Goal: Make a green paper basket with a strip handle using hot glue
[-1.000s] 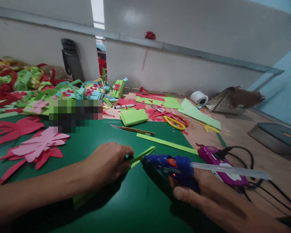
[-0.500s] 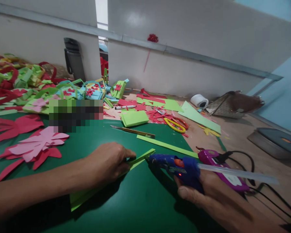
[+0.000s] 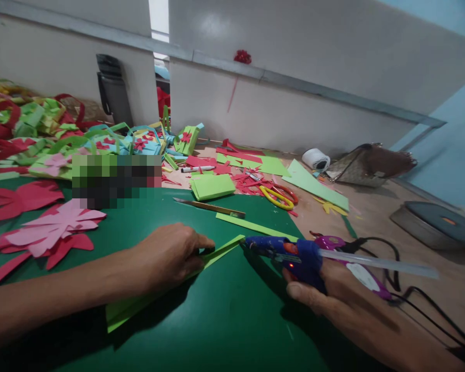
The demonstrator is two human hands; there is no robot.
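Note:
My left hand (image 3: 174, 253) is closed on a folded piece of light green paper (image 3: 129, 310), whose narrow end sticks out past my fingers to the right. Much of the paper is hidden under my hand and forearm. My right hand (image 3: 325, 294) grips a blue glue gun (image 3: 284, 256) with a clear glue stick (image 3: 380, 262) jutting from its back and a small red light lit. The gun's nozzle is at the tip of the paper's narrow end; whether they touch I cannot tell. Beyond lies a flat green paper strip (image 3: 256, 227).
A green mat (image 3: 232, 320) covers the near table. On it lie a craft knife (image 3: 209, 207) and red and pink paper flowers (image 3: 58, 227). Behind are folded green paper (image 3: 213, 186), scissors (image 3: 277, 197), paper scraps, a dark bottle (image 3: 114, 90) and a purple power strip (image 3: 372, 281) with cords.
The glue gun has shifted slightly right relative to the paper, its nozzle now at the paper's tip. My left hand keeps its hold. The whole view has shifted slightly.

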